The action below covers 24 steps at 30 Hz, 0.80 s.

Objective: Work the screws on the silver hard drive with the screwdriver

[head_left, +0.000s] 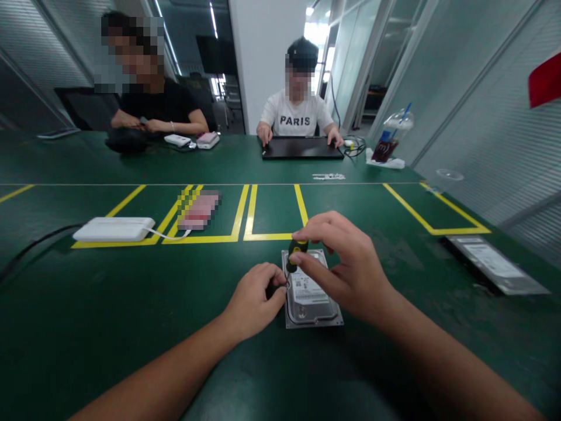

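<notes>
At the near middle of the green counter (131, 316), the drive (309, 313) lies flat, label up; the right hand (357, 272), partly covering it, pinches the slightly tilted screwdriver (298, 251) above its left side, and the left hand (252, 301) draws its fingertips together at the left edge, their exact grip unclear. Counter surface extends broadly to either side, with a second drive (497, 264) toward the right edge. Beyond lie yellow tape (208, 239), a white block (114, 229) and a blurred pink item (200, 210).
</notes>
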### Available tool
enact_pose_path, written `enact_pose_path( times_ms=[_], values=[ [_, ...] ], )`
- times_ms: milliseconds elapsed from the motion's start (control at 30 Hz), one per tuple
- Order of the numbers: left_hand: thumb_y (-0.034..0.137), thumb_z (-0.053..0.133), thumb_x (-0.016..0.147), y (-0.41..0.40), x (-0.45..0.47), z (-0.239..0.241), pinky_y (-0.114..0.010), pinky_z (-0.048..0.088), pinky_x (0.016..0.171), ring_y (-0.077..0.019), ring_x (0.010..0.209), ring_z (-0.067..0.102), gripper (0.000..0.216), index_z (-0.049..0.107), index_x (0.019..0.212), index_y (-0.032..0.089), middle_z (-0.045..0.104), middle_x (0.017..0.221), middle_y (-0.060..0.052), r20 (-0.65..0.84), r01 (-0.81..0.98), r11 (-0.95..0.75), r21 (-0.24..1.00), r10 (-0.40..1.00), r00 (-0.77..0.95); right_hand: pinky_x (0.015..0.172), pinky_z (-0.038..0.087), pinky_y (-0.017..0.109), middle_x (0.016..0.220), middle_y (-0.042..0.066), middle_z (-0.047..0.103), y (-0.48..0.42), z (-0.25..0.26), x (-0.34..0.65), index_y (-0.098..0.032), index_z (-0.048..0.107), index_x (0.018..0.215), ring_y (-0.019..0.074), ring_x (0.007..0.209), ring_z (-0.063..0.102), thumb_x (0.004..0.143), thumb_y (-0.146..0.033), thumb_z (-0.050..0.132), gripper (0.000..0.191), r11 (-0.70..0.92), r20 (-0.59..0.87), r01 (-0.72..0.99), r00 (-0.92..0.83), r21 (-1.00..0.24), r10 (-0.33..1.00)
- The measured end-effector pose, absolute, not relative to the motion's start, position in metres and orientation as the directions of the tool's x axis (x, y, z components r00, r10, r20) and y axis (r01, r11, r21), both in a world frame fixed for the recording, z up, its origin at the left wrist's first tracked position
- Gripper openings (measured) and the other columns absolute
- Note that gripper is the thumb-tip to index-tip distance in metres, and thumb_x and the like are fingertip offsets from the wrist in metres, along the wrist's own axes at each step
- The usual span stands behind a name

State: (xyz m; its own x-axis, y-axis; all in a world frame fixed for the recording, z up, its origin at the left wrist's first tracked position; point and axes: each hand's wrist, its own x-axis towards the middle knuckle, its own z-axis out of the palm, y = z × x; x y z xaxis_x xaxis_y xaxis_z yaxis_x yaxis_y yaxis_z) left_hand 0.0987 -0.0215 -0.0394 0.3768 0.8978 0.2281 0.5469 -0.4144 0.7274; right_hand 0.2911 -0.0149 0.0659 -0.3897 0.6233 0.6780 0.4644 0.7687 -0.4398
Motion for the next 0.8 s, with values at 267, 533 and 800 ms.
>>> enact_pose_path(
  times_ms=[267, 533, 800],
  values=[
    [0.016, 0.058, 0.082, -0.0207, 0.0988, -0.0396, -0.031, 0.039, 0.072, -0.0184, 0.079, 0.053, 0.006, 0.055, 0.084, 0.020, 0.055, 0.081, 0.001, 0.218, 0.542, -0.405, 0.736, 0.900, 0.377, 0.083, 0.048, 0.030, 0.098, 0.005, 0.069, -0.0164, 0.0656, 0.2917, -0.013, 0.065, 0.104, 0.0148, 0.091, 0.061, 0.086, -0.013, 0.059, 0.019, 0.771, 0.683, 0.479, -0.394, -0.419, 0.615],
    [0.016, 0.057, 0.082, -0.0203, 0.0987, -0.0378, -0.032, 0.039, 0.073, -0.0189, 0.080, 0.053, 0.004, 0.055, 0.083, 0.020, 0.055, 0.081, 0.000, 0.206, 0.552, -0.395, 0.734, 0.904, 0.374, 0.077, 0.048, 0.028, 0.090, 0.005, 0.065, -0.0158, 0.0647, 0.2911, -0.014, 0.066, 0.096, 0.0139, 0.086, 0.058, 0.087, -0.020, 0.065, 0.011, 0.764, 0.685, 0.485, -0.379, -0.426, 0.623],
    [0.016, 0.058, 0.081, -0.0215, 0.0990, -0.0389, -0.032, 0.038, 0.073, -0.0186, 0.079, 0.052, 0.006, 0.054, 0.082, 0.020, 0.055, 0.081, 0.001, 0.225, 0.546, -0.412, 0.730, 0.898, 0.377, 0.081, 0.049, 0.030, 0.096, 0.007, 0.067, -0.0160, 0.0648, 0.2907, -0.012, 0.066, 0.102, 0.0154, 0.092, 0.060, 0.086, -0.017, 0.063, 0.017, 0.776, 0.687, 0.458, -0.388, -0.434, 0.614]
  ],
)
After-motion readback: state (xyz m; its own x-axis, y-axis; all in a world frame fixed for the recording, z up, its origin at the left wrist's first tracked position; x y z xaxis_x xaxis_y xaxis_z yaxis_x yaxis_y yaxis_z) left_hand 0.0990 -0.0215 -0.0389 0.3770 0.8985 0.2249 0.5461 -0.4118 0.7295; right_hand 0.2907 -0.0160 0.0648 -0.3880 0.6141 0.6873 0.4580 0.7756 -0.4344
